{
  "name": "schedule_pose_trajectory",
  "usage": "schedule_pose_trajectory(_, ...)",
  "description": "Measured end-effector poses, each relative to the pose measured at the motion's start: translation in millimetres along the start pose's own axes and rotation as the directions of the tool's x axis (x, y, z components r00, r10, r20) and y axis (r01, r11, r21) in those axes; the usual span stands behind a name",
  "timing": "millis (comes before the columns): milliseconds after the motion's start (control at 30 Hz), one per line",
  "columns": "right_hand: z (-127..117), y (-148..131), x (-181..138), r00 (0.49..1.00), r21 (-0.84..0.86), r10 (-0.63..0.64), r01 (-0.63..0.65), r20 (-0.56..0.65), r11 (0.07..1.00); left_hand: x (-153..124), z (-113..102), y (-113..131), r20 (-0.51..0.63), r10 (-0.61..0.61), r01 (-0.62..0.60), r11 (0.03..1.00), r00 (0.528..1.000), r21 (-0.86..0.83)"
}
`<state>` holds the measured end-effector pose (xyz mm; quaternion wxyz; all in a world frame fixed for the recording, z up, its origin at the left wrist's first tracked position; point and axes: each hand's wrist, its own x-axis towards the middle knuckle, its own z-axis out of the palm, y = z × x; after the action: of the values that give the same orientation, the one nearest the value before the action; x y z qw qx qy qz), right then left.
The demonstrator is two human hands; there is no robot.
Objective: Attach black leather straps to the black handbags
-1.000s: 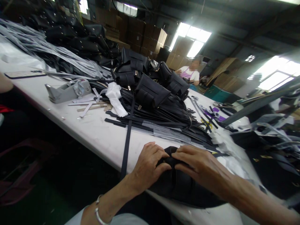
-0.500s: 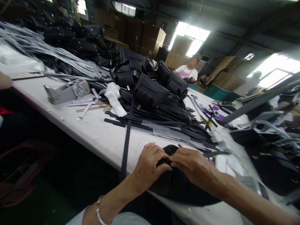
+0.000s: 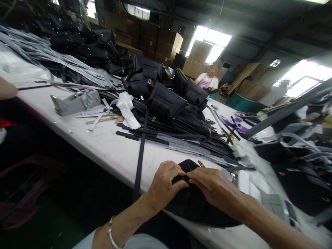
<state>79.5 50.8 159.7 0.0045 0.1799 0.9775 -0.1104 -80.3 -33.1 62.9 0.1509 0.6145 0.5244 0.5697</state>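
A black handbag (image 3: 197, 207) lies at the near edge of the white table, partly covered by my hands and forearms. My left hand (image 3: 166, 181) grips its upper part, thumb and fingers closed around the black material. Close against it, my right hand (image 3: 207, 181) pinches the same spot with bent fingers. A small shiny metal bit shows between my fingertips; what exactly they pinch is hidden. Just past my right hand, a gold-coloured metal clasp (image 3: 201, 164) sticks up from the bag.
Black straps (image 3: 181, 133) lie in a heap beyond the bag, with finished-looking black bags (image 3: 167, 100) on top. A grey tape dispenser (image 3: 75, 101) sits at left near white scraps (image 3: 127, 107). One long strap (image 3: 140, 162) hangs over the table edge. A person (image 3: 209, 79) is at the far side.
Both hands stay at the same spot on the bag, with only a slight shift of the right hand downward. The gold clasp shows more clearly now.
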Motion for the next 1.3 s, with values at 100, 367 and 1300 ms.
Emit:
schedule_pose_trajectory(100, -7.6, -4.3, 4.7, 0.993, 0.002, 0.074, -0.074, 0.095, 0.997, -1.0, 1.8, 3.0, 0.004, -0.006, 0.007, 1.000, 1.000, -0.028)
schedule_pose_trajectory(367, -0.6, -0.7, 4.3, 0.964, 0.451, 0.249, -0.266, 0.099, 0.852, -0.2, -2.9, 9.4, 0.039, -0.081, 0.079, 0.996, 0.996, 0.044)
schedule_pose_trajectory(1300, -9.7, 8.1, -26.8, 0.992, 0.159, 0.117, -0.110, -0.037, 0.981, 1.3, -16.7, 17.6, 0.197, -0.257, 0.281, 0.954, 0.946, -0.104)
